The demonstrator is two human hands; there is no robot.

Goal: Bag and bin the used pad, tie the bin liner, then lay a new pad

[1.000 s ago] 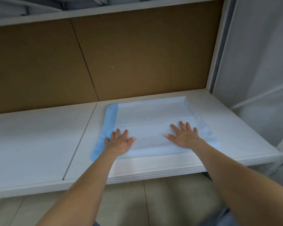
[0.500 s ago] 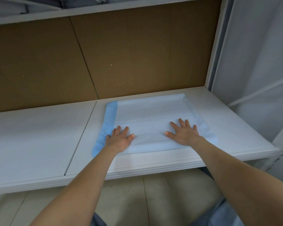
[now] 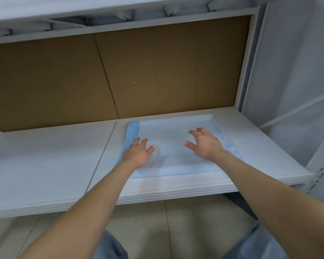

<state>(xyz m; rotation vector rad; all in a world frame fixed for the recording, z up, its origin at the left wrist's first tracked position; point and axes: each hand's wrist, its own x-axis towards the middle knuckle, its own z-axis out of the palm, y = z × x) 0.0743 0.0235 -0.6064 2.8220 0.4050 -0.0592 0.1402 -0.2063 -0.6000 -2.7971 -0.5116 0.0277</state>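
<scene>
Overhead: an upper shelf (image 3: 120,25), white, crossed the top of the view.
Pad: the pad (image 3: 172,128) lay spread flat on the right half of the shelf (image 3: 45,161). It was white with a blue strip (image 3: 132,131) along its left edge, and its near edge sat just short of the shelf's front lip.
Left hand: the left hand (image 3: 137,154) rested palm down on the pad's near left part, beside the blue strip. Its fingers (image 3: 143,142) were straight, slightly apart, holding nothing.
Right hand: the right hand (image 3: 207,144) was over the pad's right part, fingers (image 3: 194,132) spread wide and bent, gripping nothing. Whether the tips touched the pad could not be told.
Back: a brown board (image 3: 166,71) stood behind the shelf.
Below: floor (image 3: 185,221).
</scene>
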